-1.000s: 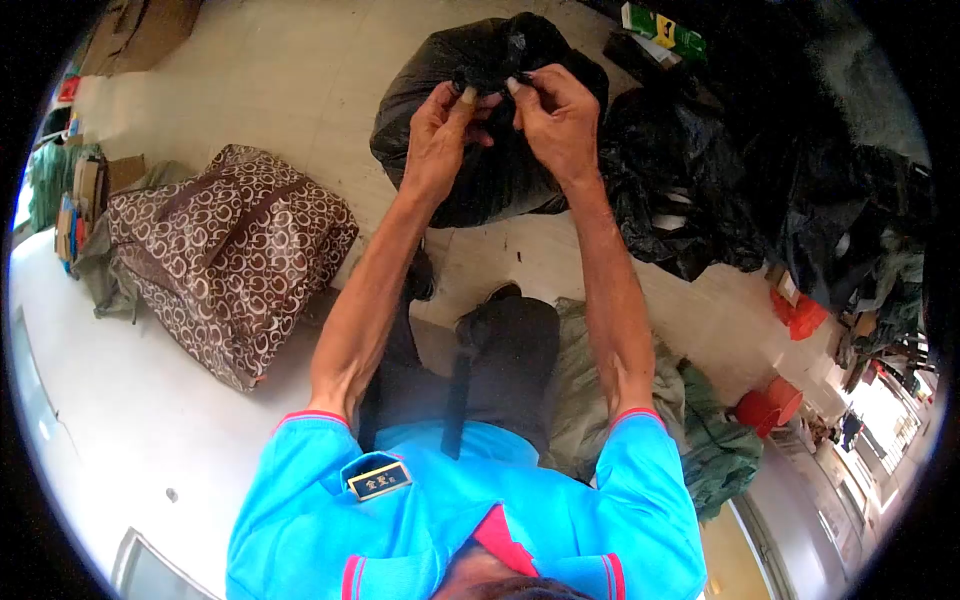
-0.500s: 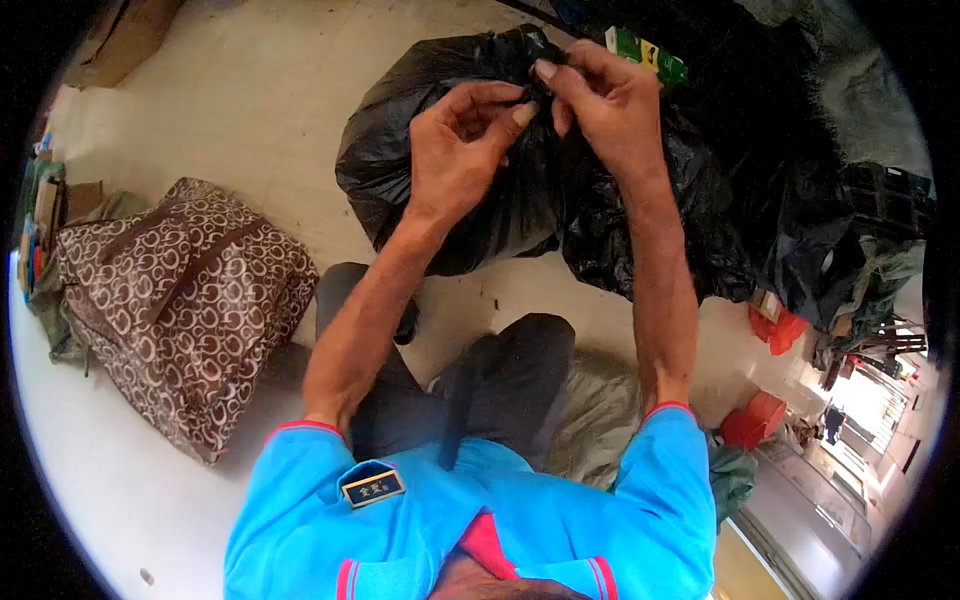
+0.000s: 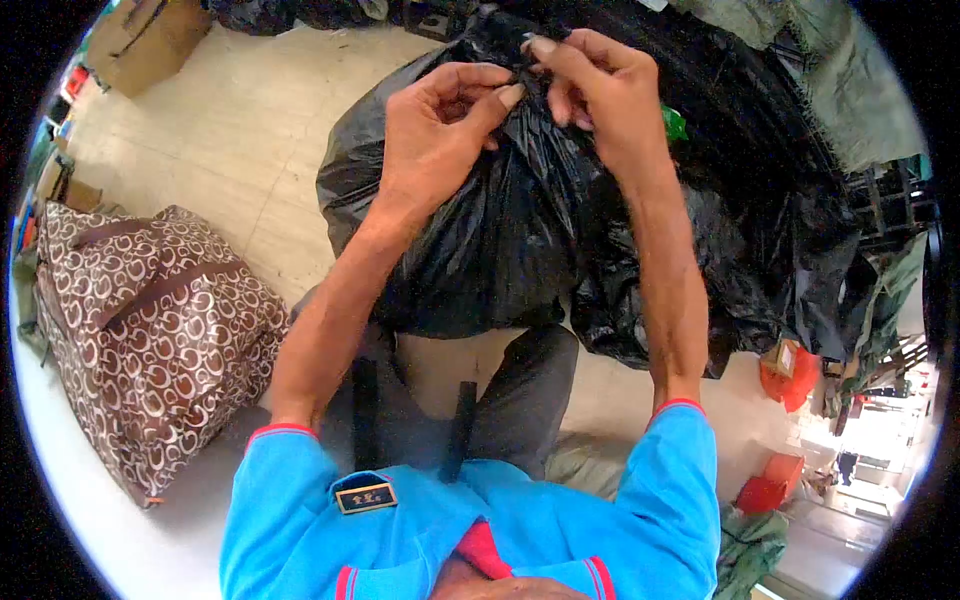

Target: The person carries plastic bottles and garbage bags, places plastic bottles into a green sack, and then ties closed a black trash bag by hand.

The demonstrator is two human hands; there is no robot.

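A full black plastic bag (image 3: 480, 240) stands on the floor in front of my knees, its top gathered and creased. At that gathered top, my left hand (image 3: 440, 130) pinches the plastic between thumb and forefinger. My right hand (image 3: 600, 95) sits just to the right of it, thumb and fingers closed on another bit of the bag's top. The exact folds in the fingertips are too small to make out. More black plastic (image 3: 730, 240) lies against the bag's right side, partly behind my right forearm.
A brown patterned bag (image 3: 170, 330) stands at the left. Behind it, a cardboard box (image 3: 150, 45) is at the far left. Something green (image 3: 674, 123) shows beside my right wrist. Red objects (image 3: 770, 482) lie on the floor at the right, near dark green cloth (image 3: 750, 550).
The view has shifted, so the bag looks larger and nearer my knees. Both hands stay at its top, now slightly farther apart. The green and yellow item is mostly hidden now.
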